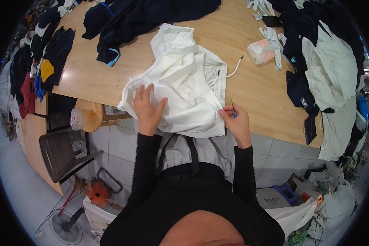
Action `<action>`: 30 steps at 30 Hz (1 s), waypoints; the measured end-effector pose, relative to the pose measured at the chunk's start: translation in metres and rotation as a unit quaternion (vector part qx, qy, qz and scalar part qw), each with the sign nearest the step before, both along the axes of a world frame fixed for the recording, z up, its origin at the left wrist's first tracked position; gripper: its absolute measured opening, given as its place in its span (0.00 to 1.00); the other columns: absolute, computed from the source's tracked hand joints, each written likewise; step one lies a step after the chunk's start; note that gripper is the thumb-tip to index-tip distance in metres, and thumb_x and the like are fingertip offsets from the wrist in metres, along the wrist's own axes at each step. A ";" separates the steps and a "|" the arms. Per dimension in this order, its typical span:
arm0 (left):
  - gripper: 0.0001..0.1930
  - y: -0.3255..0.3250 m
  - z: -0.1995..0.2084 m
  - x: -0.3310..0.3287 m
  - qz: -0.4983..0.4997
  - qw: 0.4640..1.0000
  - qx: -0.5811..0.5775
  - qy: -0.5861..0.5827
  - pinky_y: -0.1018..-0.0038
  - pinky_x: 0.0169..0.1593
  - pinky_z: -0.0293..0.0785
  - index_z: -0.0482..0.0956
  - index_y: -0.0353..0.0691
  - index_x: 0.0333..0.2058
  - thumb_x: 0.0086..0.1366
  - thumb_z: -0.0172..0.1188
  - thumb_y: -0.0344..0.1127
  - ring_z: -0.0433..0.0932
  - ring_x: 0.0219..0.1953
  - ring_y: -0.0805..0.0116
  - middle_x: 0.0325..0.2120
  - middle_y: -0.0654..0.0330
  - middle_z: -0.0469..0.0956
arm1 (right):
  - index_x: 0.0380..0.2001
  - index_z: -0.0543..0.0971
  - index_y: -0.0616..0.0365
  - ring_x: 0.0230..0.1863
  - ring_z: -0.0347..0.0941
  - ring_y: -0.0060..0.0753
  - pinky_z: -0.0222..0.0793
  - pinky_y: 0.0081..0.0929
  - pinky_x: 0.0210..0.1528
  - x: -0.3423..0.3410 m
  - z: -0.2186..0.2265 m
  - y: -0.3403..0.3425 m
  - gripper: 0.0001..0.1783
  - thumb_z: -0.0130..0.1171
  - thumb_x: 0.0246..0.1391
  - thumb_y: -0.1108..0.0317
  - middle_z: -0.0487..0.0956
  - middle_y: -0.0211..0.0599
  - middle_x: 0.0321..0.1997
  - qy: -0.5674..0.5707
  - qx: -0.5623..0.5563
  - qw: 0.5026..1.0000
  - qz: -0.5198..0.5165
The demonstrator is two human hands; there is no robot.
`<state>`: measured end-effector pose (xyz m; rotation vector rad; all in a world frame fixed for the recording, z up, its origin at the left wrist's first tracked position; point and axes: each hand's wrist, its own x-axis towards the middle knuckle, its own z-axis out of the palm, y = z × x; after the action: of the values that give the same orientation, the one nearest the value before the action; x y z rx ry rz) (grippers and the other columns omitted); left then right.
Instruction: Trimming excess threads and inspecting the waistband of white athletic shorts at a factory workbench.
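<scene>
White pants (178, 88) with an elastic waistband and a white drawstring (233, 74) lie bunched on the table in front of me. The drawstring's dark tip points away to the right. My left hand (148, 110) rests on the fabric near its left side, fingers spread. At the waistband's near right corner is my right hand (238, 123), its fingers closed around a small blue thread snipper (234, 110) with a thin blade pointing up. The thumb and fingertips of that hand also touch the waistband edge.
The wooden table (266, 98) carries dark navy garments (147, 16) at the far side. White garments (332, 65) and navy ones are piled at the right, beside a small pink-and-white packet (261, 52). A stool (95, 115), brown chair (59, 149) and fan (97, 192) stand left.
</scene>
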<state>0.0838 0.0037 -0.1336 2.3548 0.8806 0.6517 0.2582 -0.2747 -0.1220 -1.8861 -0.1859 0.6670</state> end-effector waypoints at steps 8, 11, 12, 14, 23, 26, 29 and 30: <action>0.08 0.027 -0.001 -0.012 0.059 0.997 -0.008 -0.042 0.56 0.66 0.69 0.81 0.35 0.43 0.66 0.67 0.27 0.75 0.63 0.39 0.59 0.43 0.78 | 0.37 0.84 0.67 0.34 0.73 0.13 0.70 0.17 0.39 0.011 0.007 -0.026 0.09 0.71 0.63 0.71 0.81 0.24 0.30 0.052 0.035 0.992 0.108; 0.10 -0.003 0.083 0.008 -0.008 0.936 -0.253 -0.245 0.57 0.69 0.67 0.78 0.38 0.49 0.72 0.64 0.32 0.75 0.65 0.47 0.54 0.46 0.82 | 0.39 0.84 0.66 0.33 0.74 0.14 0.70 0.19 0.39 0.033 -0.025 -0.047 0.10 0.66 0.69 0.67 0.81 0.24 0.29 -0.102 0.013 0.994 0.037; 0.15 -0.012 0.106 0.009 -0.072 0.870 -0.363 -0.326 0.54 0.74 0.62 0.76 0.40 0.54 0.75 0.65 0.39 0.72 0.69 0.48 0.54 0.45 0.83 | 0.39 0.84 0.66 0.33 0.74 0.14 0.70 0.19 0.39 0.039 -0.034 -0.046 0.10 0.66 0.69 0.67 0.81 0.24 0.29 -0.102 0.011 0.994 0.037; 0.25 -0.019 0.164 0.007 -0.314 0.677 -0.489 -0.453 0.51 0.68 0.69 0.68 0.45 0.63 0.78 0.59 0.52 0.73 0.69 0.46 0.61 0.36 0.78 | 0.40 0.83 0.64 0.31 0.75 0.17 0.70 0.21 0.38 0.051 -0.045 -0.033 0.13 0.58 0.75 0.64 0.80 0.26 0.27 -0.049 0.053 0.988 -0.136; 0.32 -0.057 0.227 0.003 -0.358 0.587 -0.493 -0.533 0.50 0.73 0.61 0.64 0.50 0.68 0.75 0.55 0.62 0.66 0.74 0.47 0.66 0.38 0.73 | 0.40 0.83 0.63 0.28 0.73 0.17 0.69 0.21 0.35 0.050 -0.044 -0.027 0.15 0.54 0.77 0.63 0.79 0.27 0.25 -0.005 0.009 0.984 -0.180; 0.31 -0.064 0.235 0.003 -0.369 0.573 -0.488 -0.545 0.51 0.73 0.62 0.64 0.49 0.68 0.75 0.55 0.60 0.66 0.74 0.48 0.67 0.40 0.73 | 0.40 0.83 0.62 0.28 0.73 0.18 0.68 0.21 0.34 0.053 -0.055 -0.031 0.15 0.54 0.77 0.62 0.79 0.27 0.25 -0.059 0.018 0.985 -0.161; 0.30 -0.073 0.242 0.007 -0.379 0.558 -0.485 -0.557 0.52 0.74 0.62 0.65 0.49 0.68 0.75 0.56 0.58 0.66 0.74 0.49 0.67 0.41 0.73 | 0.40 0.83 0.62 0.28 0.73 0.18 0.68 0.21 0.34 0.052 -0.058 -0.028 0.15 0.54 0.77 0.62 0.80 0.28 0.25 -0.059 0.021 0.985 -0.163; 0.30 -0.075 0.244 0.008 -0.382 0.553 -0.484 -0.561 0.52 0.74 0.62 0.65 0.48 0.68 0.76 0.56 0.57 0.66 0.74 0.49 0.67 0.42 0.73 | 0.40 0.83 0.62 0.28 0.73 0.18 0.68 0.21 0.34 0.052 -0.058 -0.029 0.15 0.54 0.77 0.62 0.80 0.28 0.25 -0.061 0.019 0.984 -0.166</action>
<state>0.0915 -0.0717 0.1106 0.7207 -0.3944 0.7647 0.3106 -0.3035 -0.1799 -1.8647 0.0386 0.3198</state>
